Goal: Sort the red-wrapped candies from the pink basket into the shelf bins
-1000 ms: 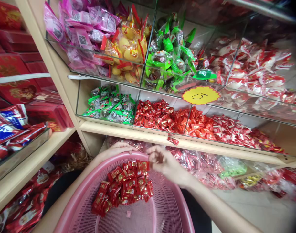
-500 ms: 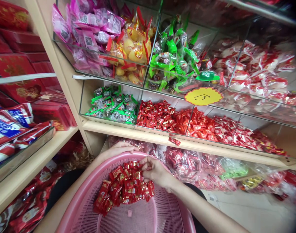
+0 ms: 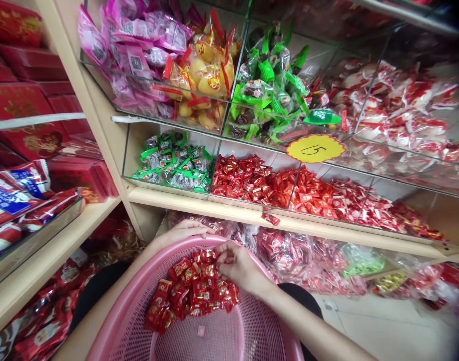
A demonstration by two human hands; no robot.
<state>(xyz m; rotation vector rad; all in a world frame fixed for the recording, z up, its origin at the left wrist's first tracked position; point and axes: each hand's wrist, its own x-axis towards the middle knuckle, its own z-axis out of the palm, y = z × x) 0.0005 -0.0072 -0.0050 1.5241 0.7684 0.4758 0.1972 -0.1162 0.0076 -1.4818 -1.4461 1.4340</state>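
The right hand reaches over the far right rim of the basket with its fingers bent inward, the thumb and forefinger drawn near each other at the upper right edge of a heap of red-and-gold wrapped candies. The fingertips meet the heap in this view, but whether they are clamped on a single wrapper cannot be told. The left hand lies palm down along the far left rim, its fingers side by side and pointing right, against the pink plastic basket; its thumb is hidden, so how firmly it clasps the rim cannot be told.

The candies are bunched on the far side of the basket floor and up against its mesh wall, leaning toward the left. The basket sits between two dark-clothed legs.

Just beyond the hands, one loose red candy lies on the front edge of a pale wooden shelf. Behind it, clear-fronted bins hold green-and-clear wrapped sweets, red-and-gold candies and orange-red candies, below a yellow price tag marked 15.
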